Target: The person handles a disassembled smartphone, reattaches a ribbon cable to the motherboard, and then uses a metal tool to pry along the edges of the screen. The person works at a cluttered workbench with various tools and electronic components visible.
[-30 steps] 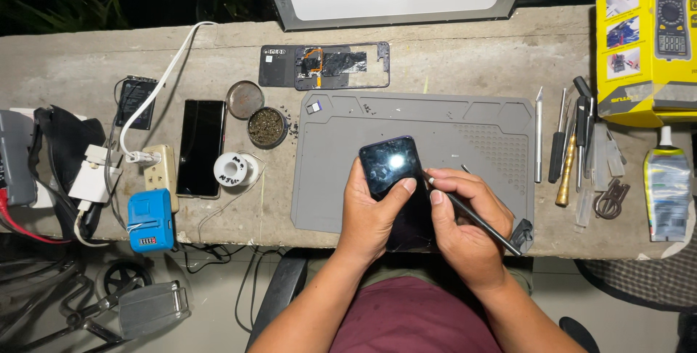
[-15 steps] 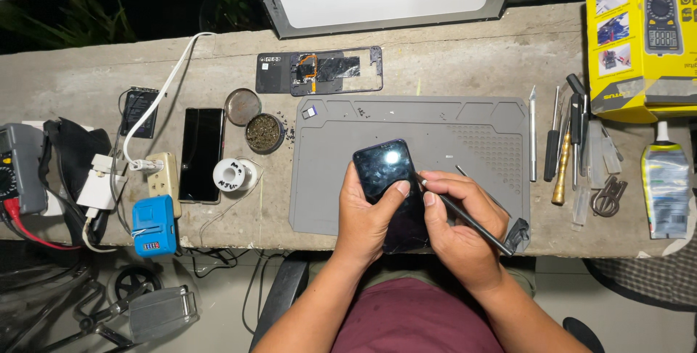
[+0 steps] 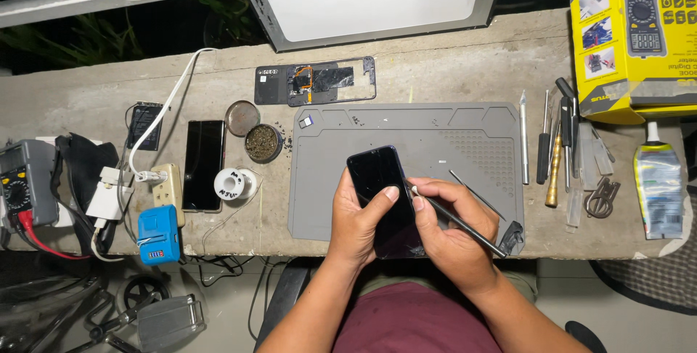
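Fingers of the left hand (image 3: 361, 224) wrap closed around a dark smartphone (image 3: 385, 200), thumb pressed flat on the glass near its right edge; the phone sits at centre frame, tilted, raised over the lower edge of the grey work mat (image 3: 406, 157). Right hand (image 3: 448, 233) is closed in a pen grip on a thin black pry tool (image 3: 459, 224), whose pale tip meets the phone's right edge just beside the left thumb. Judgement: the step is working the tip along the seam. To do it well, keep the tool shallow and nearly parallel to the glass, let the left thumb brace close to the contact point, and move in short strokes rather than levering hard; a steep angle risks cracking the panel or slipping toward the thumb. Small loose screws lie on the mat at upper centre, so the phone is best kept low over the mat. A stripped phone frame (image 3: 316, 81) lies above the mat; hand tools (image 3: 553, 151) lie in a row at right.
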